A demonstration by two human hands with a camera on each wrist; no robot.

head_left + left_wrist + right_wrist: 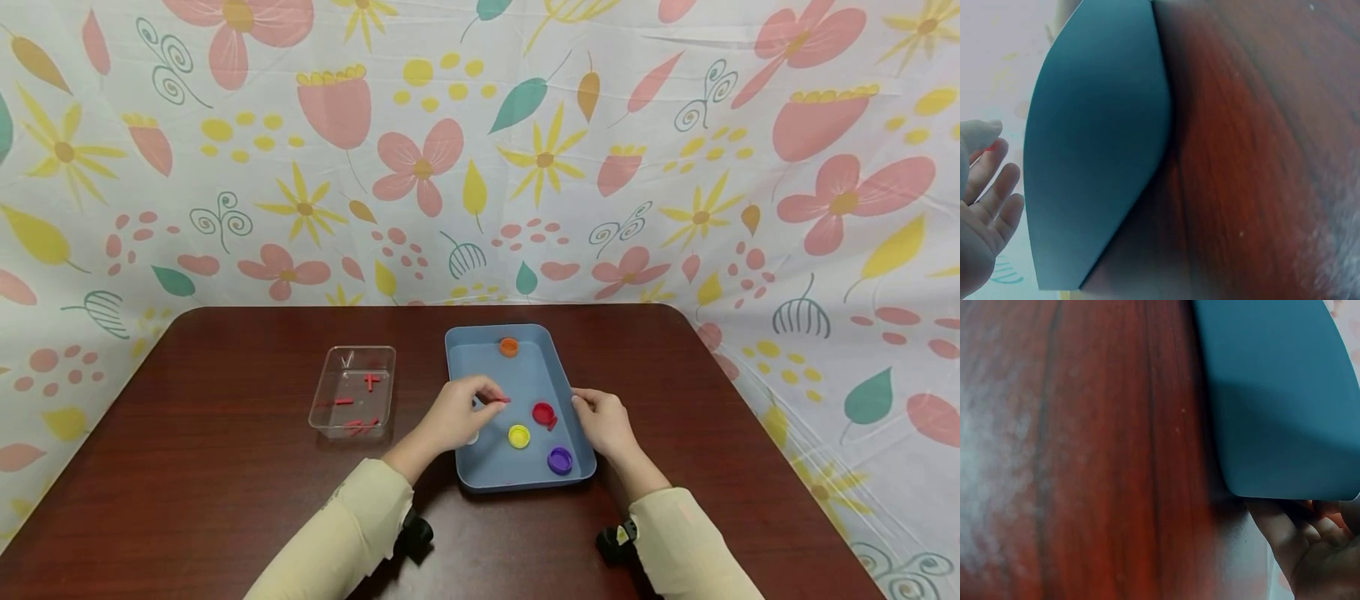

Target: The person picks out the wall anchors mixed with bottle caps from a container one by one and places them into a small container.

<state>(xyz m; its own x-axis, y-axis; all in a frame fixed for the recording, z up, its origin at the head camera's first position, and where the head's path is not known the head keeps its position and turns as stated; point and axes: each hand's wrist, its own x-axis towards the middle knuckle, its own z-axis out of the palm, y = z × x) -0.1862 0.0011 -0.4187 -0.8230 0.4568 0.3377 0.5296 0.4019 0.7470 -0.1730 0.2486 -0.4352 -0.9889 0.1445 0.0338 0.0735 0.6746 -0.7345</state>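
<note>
My left hand (452, 414) is over the left part of a blue tray (480, 477), pinching a small red stick (506, 401) between thumb and index finger. In the left wrist view, a speck of red shows between those fingers while the others are loosely bent. At the tray's right side, my right hand (604, 423) grips the rim. The tray holds round caps: orange (509, 347), red (543, 413), yellow (518, 437) and purple (559, 461). A white cap (472, 438) is mostly hidden by my left hand. Another short red piece (552, 423) lies against the red cap.
Left of the tray stands a clear plastic box (318, 408) with several short red sticks (343, 402) inside. Both rest on a dark brown table (225, 467). A flower-printed cloth (465, 167) hangs behind the table's far edge.
</note>
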